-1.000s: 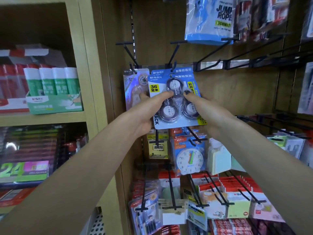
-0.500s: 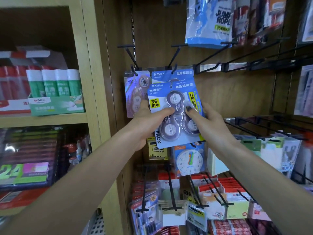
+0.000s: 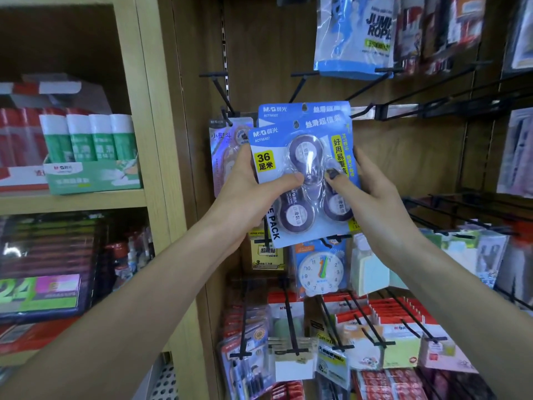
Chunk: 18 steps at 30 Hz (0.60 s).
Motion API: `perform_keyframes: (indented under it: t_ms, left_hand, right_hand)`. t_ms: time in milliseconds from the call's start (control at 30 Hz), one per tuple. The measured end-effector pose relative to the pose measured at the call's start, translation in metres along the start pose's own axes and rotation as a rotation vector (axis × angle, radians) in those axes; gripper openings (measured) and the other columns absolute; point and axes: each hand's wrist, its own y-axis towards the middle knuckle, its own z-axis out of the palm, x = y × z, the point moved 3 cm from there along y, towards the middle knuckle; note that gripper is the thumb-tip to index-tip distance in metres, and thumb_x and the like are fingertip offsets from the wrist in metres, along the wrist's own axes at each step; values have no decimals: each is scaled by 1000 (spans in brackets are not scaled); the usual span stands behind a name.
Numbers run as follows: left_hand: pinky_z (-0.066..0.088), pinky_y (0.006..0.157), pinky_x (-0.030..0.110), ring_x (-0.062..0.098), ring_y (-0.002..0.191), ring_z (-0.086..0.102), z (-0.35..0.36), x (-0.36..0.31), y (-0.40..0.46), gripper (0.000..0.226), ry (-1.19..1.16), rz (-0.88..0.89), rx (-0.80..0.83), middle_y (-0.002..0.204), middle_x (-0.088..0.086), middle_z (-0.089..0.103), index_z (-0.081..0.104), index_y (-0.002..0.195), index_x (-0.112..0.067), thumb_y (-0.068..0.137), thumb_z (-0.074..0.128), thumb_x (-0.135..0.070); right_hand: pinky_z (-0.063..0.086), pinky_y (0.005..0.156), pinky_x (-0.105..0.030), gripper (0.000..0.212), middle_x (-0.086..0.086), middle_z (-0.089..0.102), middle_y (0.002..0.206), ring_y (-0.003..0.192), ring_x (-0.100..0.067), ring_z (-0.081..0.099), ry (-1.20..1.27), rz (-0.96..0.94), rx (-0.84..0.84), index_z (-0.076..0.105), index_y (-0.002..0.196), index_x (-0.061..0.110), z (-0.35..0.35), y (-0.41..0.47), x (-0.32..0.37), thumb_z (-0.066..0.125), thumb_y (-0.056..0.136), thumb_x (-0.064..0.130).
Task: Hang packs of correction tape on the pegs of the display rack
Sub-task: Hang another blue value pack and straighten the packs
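I hold a blue three-piece correction tape pack (image 3: 305,151) in both hands, tilted slightly, in front of the rack. My left hand (image 3: 248,192) grips its left edge with the thumb on the blister. My right hand (image 3: 366,194) grips its right edge. A second identical blue pack (image 3: 288,111) shows just behind and above it, under a black peg (image 3: 297,88); its hang hole is visible, but I cannot tell whether the peg passes through it. On the peg to the left hangs a pale purple correction tape pack (image 3: 225,151).
Bare black pegs (image 3: 432,93) jut out to the right. A jump rope pack (image 3: 354,33) hangs above. Below hang a toy clock (image 3: 321,272) and sticky note packs (image 3: 398,342). A wooden shelf unit (image 3: 155,140) with a green glue stick box (image 3: 89,157) stands to the left.
The pack in my hands has come down and away from the peg. A second identical pack now shows behind it, up by the peg.
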Motion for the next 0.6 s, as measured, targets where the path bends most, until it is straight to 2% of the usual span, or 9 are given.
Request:
perform_keyframes:
  t_ms: [200,467,600]
  left_hand:
    - [60,91,28,0,101,74,-5,-1,2,55,-5,46,-22,115,-12,78,55,133,-27,87,83,-15]
    - [59,84,18,0,102,74,-8,-5,6,50,13,75,-2,115,-11,79,59,134,-25,90,81,-15]
    - [61,87,21,2,102,76,-8,-4,5,45,20,76,-11,113,-11,80,63,131,-24,90,81,-15]
  right_hand:
    - [58,103,-49,43,8,77,124,113,-15,75,-29,14,17,57,143,42,3,9,2,64,104,27]
    - [58,103,-49,37,9,79,120,110,-15,76,-14,4,-32,61,137,42,5,11,3,63,105,24]
    - [60,100,-49,33,8,80,116,106,-16,78,-1,31,-48,66,134,38,6,11,1,64,104,26]
